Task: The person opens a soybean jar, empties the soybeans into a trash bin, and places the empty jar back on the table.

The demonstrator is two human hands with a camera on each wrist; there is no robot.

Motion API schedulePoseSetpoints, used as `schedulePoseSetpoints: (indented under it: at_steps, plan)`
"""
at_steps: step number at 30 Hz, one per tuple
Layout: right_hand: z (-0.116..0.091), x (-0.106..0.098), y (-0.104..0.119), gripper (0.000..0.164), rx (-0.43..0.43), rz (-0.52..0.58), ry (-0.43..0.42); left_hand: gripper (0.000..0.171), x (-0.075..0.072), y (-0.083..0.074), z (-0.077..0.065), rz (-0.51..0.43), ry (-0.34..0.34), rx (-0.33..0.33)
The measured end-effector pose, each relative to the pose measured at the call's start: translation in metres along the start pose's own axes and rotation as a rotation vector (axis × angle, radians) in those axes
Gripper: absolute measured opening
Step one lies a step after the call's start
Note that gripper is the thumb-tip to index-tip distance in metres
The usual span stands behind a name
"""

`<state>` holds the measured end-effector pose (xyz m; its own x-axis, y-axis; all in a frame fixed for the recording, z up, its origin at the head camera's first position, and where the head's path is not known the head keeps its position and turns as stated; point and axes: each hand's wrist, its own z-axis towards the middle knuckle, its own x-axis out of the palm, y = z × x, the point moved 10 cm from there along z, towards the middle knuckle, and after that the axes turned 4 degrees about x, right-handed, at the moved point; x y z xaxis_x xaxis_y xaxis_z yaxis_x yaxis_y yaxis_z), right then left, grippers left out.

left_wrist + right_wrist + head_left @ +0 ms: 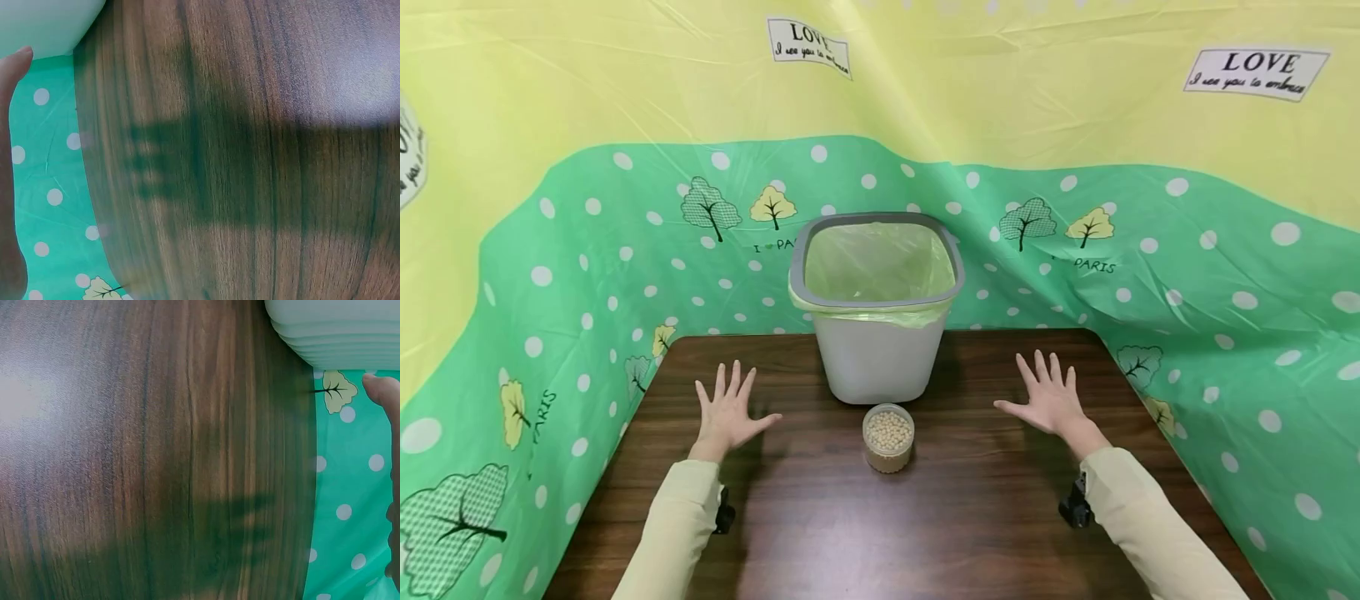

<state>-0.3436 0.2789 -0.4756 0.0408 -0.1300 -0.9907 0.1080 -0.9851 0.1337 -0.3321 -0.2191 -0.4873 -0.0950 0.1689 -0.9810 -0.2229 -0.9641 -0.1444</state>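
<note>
My left hand (727,418) is held over the left part of the table with its fingers spread, holding nothing. On the other side my right hand (1049,400) is spread in the same way, also holding nothing. Between them stands a round clear tub (888,461) filled with small beige beans (889,432). Right behind the tub is a white bin (881,358) with a grey rim and a pale green liner bag (872,258). In each wrist view only the thumb side of the hand shows at the outer edge, with the bin's side in the upper corner.
The dark wood-grain table (880,533) ends at a far edge just behind the bin. A green and yellow printed cloth (1037,183) hangs behind and along both sides. Black wrist devices (1077,504) sit at both cuffs. Hand shadows fall on the tabletop.
</note>
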Motion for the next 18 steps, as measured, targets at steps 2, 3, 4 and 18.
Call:
schedulePoseSetpoints:
  at_steps: [2, 3, 4, 18]
  plan:
    - [0.001, -0.002, 0.000, 0.103, -0.002, 0.005, -0.001, 0.099, -0.001, 0.001, 0.000, 0.008, 0.000, -0.002]
    - [0.001, -0.002, 0.000, 0.103, -0.003, 0.011, 0.001, 0.099, -0.001, 0.001, 0.000, 0.009, 0.002, -0.004]
    - [0.001, -0.003, -0.001, 0.103, -0.002, 0.023, 0.005, 0.099, 0.000, 0.001, 0.001, 0.012, 0.005, -0.004]
    - [-0.004, -0.002, 0.020, 0.106, -0.069, 0.324, 0.071, 0.100, -0.006, -0.026, 0.005, -0.015, -0.034, 0.091]
